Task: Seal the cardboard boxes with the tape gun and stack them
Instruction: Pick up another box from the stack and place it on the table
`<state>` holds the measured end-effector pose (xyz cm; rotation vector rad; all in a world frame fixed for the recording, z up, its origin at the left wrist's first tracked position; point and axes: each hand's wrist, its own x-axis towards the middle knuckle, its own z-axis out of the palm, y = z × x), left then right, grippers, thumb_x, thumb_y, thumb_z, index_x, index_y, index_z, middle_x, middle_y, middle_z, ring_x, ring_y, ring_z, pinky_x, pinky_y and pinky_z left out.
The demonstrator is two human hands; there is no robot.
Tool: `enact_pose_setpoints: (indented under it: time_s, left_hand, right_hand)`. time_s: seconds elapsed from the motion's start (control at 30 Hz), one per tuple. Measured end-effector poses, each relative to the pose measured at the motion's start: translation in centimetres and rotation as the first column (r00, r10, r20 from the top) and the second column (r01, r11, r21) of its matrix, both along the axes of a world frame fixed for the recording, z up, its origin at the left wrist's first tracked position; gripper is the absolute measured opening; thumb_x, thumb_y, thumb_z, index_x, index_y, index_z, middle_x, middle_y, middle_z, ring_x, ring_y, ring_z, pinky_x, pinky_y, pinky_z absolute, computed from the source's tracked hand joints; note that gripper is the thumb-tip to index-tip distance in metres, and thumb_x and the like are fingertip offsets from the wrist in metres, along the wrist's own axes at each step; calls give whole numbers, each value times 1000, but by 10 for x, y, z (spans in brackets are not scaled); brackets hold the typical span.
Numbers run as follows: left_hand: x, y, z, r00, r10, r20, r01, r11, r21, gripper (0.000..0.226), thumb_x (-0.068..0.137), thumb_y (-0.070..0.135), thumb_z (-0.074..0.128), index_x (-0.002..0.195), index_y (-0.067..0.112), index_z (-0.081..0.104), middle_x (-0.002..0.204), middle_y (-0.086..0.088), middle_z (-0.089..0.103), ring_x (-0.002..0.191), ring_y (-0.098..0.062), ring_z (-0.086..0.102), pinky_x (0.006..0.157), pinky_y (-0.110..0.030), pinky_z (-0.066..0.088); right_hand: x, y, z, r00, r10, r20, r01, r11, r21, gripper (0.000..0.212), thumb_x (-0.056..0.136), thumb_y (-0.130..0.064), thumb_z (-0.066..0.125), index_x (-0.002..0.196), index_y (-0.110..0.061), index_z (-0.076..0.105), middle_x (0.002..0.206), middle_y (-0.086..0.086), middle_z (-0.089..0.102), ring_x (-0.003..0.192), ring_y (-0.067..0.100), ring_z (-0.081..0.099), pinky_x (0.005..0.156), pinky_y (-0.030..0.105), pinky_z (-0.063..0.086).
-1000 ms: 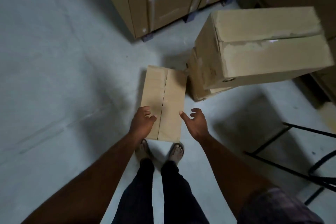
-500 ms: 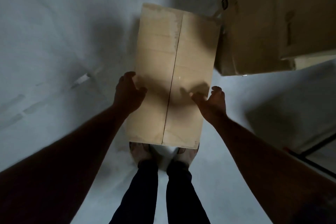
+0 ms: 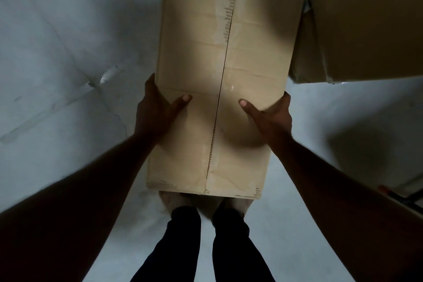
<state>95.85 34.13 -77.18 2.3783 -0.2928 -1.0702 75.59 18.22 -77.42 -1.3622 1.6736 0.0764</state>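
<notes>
Nearest, the person's legs (image 3: 206, 247) stand on the pale floor (image 3: 57, 52), toes hidden under the cardboard box (image 3: 194, 41). The left hand (image 3: 153, 112) and right hand (image 3: 272, 119) clamp its long sides, thumbs flat on top and fingers curled underneath out of sight, probably for a balanced lift. Whether tape covers its centre seam is unclear. At far right sits a stack of boxes (image 3: 366, 18), the likely destination.
</notes>
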Motion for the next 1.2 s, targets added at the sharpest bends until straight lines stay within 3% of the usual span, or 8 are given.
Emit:
enact_pose_setpoints:
  time_s: [0.1, 0.4, 0.57, 0.7, 0.9, 1.03, 1.2]
  left_hand:
    - [-2, 1, 0, 999, 32, -11, -32, 999, -18, 97, 80, 55, 77, 155, 26, 23, 145, -3, 53, 126, -26, 55, 95, -32, 47]
    - [-8, 14, 53, 994, 93, -55, -95, 995, -24, 97, 82, 55, 74, 156, 24, 20, 151, -5, 47, 132, -29, 50, 96, -35, 44]
    - [-18, 24, 121, 992, 126, -28, -126, 992, -19, 97, 82, 59, 73, 156, 23, 20, 151, -7, 47, 131, -31, 51, 101, -41, 45]
    - [-28, 33, 188, 990, 139, 30, -138, 989, -45, 92, 83, 56, 73, 154, 19, 27, 147, -7, 52, 129, -29, 54, 94, -31, 41]
    - [-48, 47, 304, 987, 142, 68, -135, 985, -107, 88, 85, 54, 72, 154, 19, 29, 144, -7, 53, 125, -25, 55, 88, -26, 41]
    - [-61, 62, 386, 987, 136, 86, -122, 981, -152, 83, 88, 53, 70, 153, 21, 30, 142, -5, 54, 116, -18, 54, 88, -27, 41]
    - [-88, 91, 466, 985, 115, 130, -88, 976, -199, 80, 88, 53, 71, 151, 22, 33, 140, -2, 56, 106, -10, 50, 88, -24, 40]
  right_hand:
    - [0, 3, 3, 1000, -22, 11, 22, 1000, -9, 106, 69, -54, 90, 151, -25, 29, 145, 0, 52, 131, 24, 51, 96, 26, 42]
    - [3, 1, 50, 996, 92, 16, -92, 996, -15, 109, 71, -59, 86, 153, -21, 26, 150, 3, 46, 137, 27, 47, 102, 33, 43]
    - [-2, 3, 111, 992, 121, 46, -121, 993, 4, 106, 70, -59, 87, 151, -20, 30, 149, 5, 48, 136, 28, 47, 100, 33, 42]
    - [-8, 6, 176, 986, 145, 79, -148, 988, 35, 109, 70, -59, 87, 153, -19, 27, 152, 6, 45, 138, 29, 45, 97, 30, 37]
    - [-22, 13, 285, 979, 175, 104, -176, 984, -1, 114, 69, -64, 85, 154, -15, 26, 154, 10, 44, 140, 33, 45, 113, 43, 40]
    - [-39, 31, 362, 970, 179, 167, -176, 984, -33, 119, 67, -66, 85, 157, -20, 23, 152, 10, 47, 137, 35, 48, 112, 45, 44]
    - [-66, 63, 444, 959, 196, 206, -179, 979, -97, 108, 72, -62, 84, 154, -21, 27, 149, 9, 50, 134, 34, 51, 107, 45, 46]
